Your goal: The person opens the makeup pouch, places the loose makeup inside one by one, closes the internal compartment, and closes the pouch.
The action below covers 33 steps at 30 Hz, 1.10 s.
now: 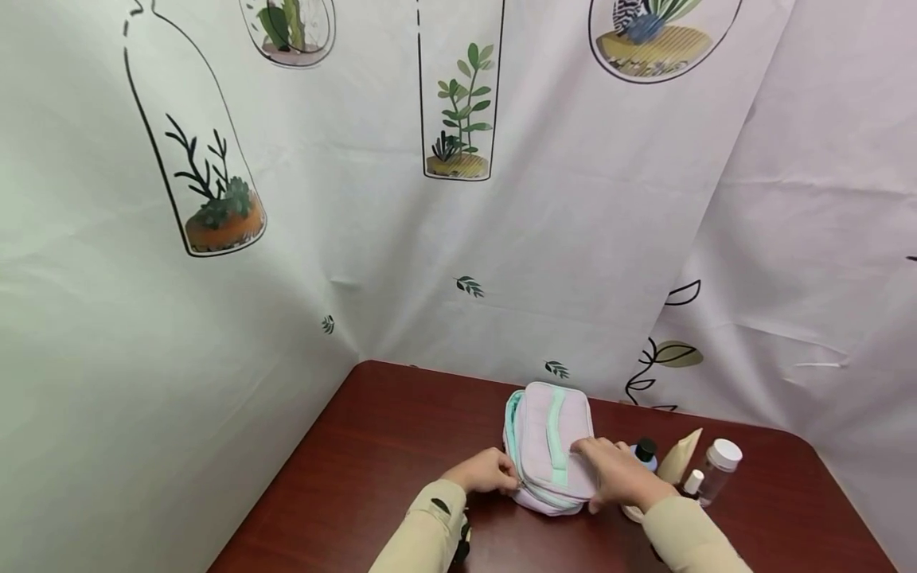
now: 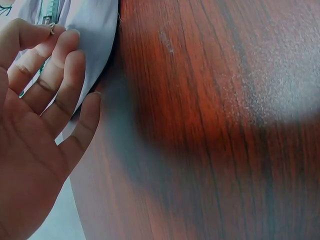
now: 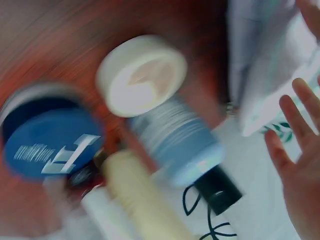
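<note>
A lilac toiletry bag (image 1: 533, 434) with a mint carry handle (image 1: 555, 430) lies on the table, its lid down. Mint lining (image 1: 510, 418) shows through a gap along the lid's left side. At the bag's near left corner, my left hand (image 1: 489, 471) pinches the small metal zipper pull (image 2: 52, 30) between thumb and index finger; the other fingers are loosely bent. My right hand (image 1: 618, 473) is at the bag's right side, fingertips right at the lid's edge. In the right wrist view its fingers (image 3: 300, 112) are spread apart beside the bag.
Right of the bag stand a blue bottle with a black cap (image 1: 646, 449), a cream tube (image 1: 679, 458), a clear jar with a white lid (image 1: 723, 455) and a white-capped small bottle (image 1: 693, 482). A white round container (image 3: 142, 75) and a blue-lidded tin (image 3: 52, 142) stand close by.
</note>
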Each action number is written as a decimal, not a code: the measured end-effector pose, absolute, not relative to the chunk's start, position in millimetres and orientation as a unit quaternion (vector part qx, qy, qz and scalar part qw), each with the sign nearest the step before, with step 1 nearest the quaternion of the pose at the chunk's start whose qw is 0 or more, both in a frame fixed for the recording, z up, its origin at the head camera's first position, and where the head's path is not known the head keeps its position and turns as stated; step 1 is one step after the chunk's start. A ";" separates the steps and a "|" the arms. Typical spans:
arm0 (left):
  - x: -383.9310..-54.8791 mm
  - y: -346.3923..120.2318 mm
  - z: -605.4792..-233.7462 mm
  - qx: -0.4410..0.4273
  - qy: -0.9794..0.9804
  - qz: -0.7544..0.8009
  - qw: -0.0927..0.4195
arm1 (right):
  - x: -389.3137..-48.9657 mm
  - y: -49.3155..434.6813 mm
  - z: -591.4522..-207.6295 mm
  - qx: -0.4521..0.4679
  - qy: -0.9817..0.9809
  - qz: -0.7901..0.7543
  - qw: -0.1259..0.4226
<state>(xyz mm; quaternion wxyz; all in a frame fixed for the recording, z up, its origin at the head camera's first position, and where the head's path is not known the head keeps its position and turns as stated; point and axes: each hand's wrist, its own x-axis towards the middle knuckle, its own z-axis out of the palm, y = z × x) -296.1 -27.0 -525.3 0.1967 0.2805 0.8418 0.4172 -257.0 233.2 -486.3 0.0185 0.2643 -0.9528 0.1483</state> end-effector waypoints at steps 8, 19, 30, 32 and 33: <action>-296.2 -30.3 -529.2 0.277 0.848 0.415 0.181 | -251.5 252.1 -503.3 0.404 -0.891 0.036 0.204; -295.4 -33.3 -522.0 0.267 0.852 0.448 0.049 | -259.2 230.7 -495.1 0.327 -0.903 0.074 0.270; -285.5 -18.4 -513.7 0.217 0.878 0.416 -0.100 | -267.1 192.9 -484.9 0.260 -0.921 0.168 0.236; -282.2 -15.1 -512.9 0.207 0.887 0.392 -0.131 | -267.7 188.1 -484.9 0.248 -0.921 0.181 0.238; -280.8 -13.5 -512.5 0.203 0.892 0.378 -0.145 | -267.9 185.8 -484.9 0.244 -0.921 0.188 0.240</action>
